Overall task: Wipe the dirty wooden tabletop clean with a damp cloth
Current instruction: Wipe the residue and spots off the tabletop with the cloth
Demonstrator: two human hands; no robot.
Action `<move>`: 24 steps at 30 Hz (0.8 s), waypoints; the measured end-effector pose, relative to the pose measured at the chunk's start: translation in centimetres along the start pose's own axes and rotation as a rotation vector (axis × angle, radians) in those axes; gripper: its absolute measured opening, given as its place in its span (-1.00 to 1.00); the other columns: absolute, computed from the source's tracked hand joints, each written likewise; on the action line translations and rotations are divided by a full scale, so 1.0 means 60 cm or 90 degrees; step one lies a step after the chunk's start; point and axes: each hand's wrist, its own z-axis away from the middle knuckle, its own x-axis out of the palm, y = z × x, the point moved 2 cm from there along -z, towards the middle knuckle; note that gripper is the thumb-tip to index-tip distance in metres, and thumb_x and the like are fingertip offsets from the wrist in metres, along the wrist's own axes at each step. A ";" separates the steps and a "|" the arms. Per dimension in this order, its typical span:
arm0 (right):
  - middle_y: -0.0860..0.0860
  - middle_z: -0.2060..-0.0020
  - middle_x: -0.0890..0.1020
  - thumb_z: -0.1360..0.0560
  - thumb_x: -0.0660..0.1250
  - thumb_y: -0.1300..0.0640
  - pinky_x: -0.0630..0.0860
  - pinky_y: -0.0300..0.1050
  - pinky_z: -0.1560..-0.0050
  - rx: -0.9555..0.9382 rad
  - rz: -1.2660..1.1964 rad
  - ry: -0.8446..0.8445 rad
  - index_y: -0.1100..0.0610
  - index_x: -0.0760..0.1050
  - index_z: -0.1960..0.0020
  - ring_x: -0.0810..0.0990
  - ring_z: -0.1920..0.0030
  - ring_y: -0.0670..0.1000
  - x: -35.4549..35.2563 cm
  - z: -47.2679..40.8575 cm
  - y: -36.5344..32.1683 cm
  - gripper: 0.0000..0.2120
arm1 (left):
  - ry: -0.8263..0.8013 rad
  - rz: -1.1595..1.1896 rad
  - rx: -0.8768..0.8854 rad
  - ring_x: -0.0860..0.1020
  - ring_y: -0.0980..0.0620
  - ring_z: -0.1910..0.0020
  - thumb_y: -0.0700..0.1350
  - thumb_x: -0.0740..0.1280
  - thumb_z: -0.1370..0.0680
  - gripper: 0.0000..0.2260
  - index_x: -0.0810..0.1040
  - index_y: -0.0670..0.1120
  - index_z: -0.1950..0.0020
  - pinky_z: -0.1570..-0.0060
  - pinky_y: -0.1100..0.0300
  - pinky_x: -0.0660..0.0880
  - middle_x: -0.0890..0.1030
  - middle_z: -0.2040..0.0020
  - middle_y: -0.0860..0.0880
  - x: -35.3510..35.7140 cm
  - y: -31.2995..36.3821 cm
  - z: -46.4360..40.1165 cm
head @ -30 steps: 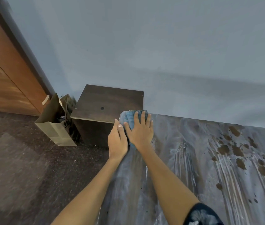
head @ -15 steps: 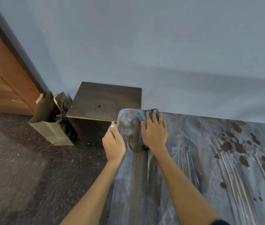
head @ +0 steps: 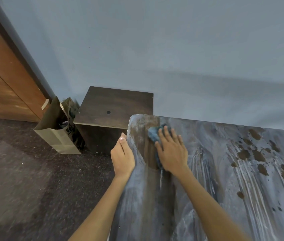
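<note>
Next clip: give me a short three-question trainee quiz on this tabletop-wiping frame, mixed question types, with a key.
1. True or false: the right hand presses the crumpled blue cloth flat-fingered near the far left corner of the streaked grey wooden tabletop.
2. Where is the left hand? A) on the cloth B) at the tabletop's left edge C) in the brown paper bag
3. Fill in: the dark brown splatter spots lie to the ____ of the cloth.

Key: 1 true; 2 B; 3 right
</note>
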 end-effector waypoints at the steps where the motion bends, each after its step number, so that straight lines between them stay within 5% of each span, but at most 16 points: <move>1: 0.01 -0.51 0.00 -0.56 -0.25 -0.14 -0.11 0.01 -0.48 0.045 -0.002 0.004 0.06 -0.05 -0.50 -0.08 -0.50 0.05 -0.001 -0.021 0.004 -0.44 | -0.004 -0.003 0.001 0.48 0.19 -0.08 -0.09 -0.02 -0.66 -0.62 0.47 -0.22 -0.28 -0.07 0.39 0.33 0.59 -0.11 -0.04 -0.001 0.002 0.004; 6: 0.12 -0.50 0.02 -0.61 -0.10 -0.07 -0.06 0.04 -0.49 0.083 -0.012 -0.001 0.15 -0.05 -0.50 -0.06 -0.50 0.13 0.003 -0.109 -0.051 -0.47 | -0.014 -0.037 -0.013 0.48 0.05 -0.24 -0.05 -0.02 -0.65 -0.61 0.43 -0.19 -0.34 -0.15 0.38 0.29 0.55 -0.23 -0.10 -0.003 -0.004 0.005; 9: 0.12 -0.50 0.07 -0.61 -0.11 -0.06 -0.01 0.04 -0.47 -0.042 0.016 -0.014 0.16 -0.02 -0.49 -0.02 -0.49 0.12 0.011 -0.112 -0.097 -0.48 | 0.001 -0.051 -0.010 0.51 0.04 -0.18 -0.08 0.00 -0.65 -0.63 0.46 -0.21 -0.30 -0.08 0.42 0.30 0.59 -0.17 -0.13 -0.004 -0.004 0.005; 14: 0.02 -0.49 0.11 -0.56 -0.24 -0.11 -0.03 -0.04 -0.46 -0.283 0.008 -0.064 0.10 0.02 -0.49 0.01 -0.50 0.02 0.005 -0.012 -0.087 -0.44 | 0.029 -0.053 0.017 0.60 -0.12 0.13 -0.10 0.03 -0.64 -0.63 0.58 -0.24 0.05 0.22 0.38 0.33 0.63 0.19 -0.14 -0.015 0.005 0.016; 17: -0.03 -0.50 0.02 -0.55 -0.30 -0.13 -0.11 -0.03 -0.49 -0.201 0.039 -0.053 0.07 -0.06 -0.50 -0.07 -0.49 -0.03 -0.003 -0.007 -0.023 -0.43 | 0.005 -0.094 0.016 0.56 -0.01 -0.12 -0.10 0.02 -0.65 -0.64 0.50 -0.23 -0.25 -0.01 0.43 0.32 0.62 -0.12 -0.14 -0.026 -0.002 0.031; 21: 0.08 -0.50 0.04 -0.61 -0.15 -0.04 -0.07 0.00 -0.48 -0.002 0.031 -0.028 0.16 -0.06 -0.50 -0.04 -0.50 0.09 -0.011 -0.090 -0.008 -0.49 | 0.008 -0.098 0.042 0.51 0.18 -0.04 -0.11 0.04 -0.64 -0.65 0.48 -0.21 -0.29 0.08 0.61 0.29 0.62 -0.10 -0.15 -0.036 -0.004 0.049; 24: 0.12 -0.50 0.05 -0.62 -0.11 -0.02 -0.04 0.02 -0.49 0.013 0.019 -0.039 0.20 -0.04 -0.49 -0.04 -0.50 0.12 0.000 -0.133 -0.059 -0.48 | 0.006 -0.103 0.037 0.54 0.15 0.00 -0.10 0.04 -0.64 -0.65 0.48 -0.20 -0.29 0.08 0.47 0.37 0.63 -0.09 -0.15 -0.038 -0.003 0.053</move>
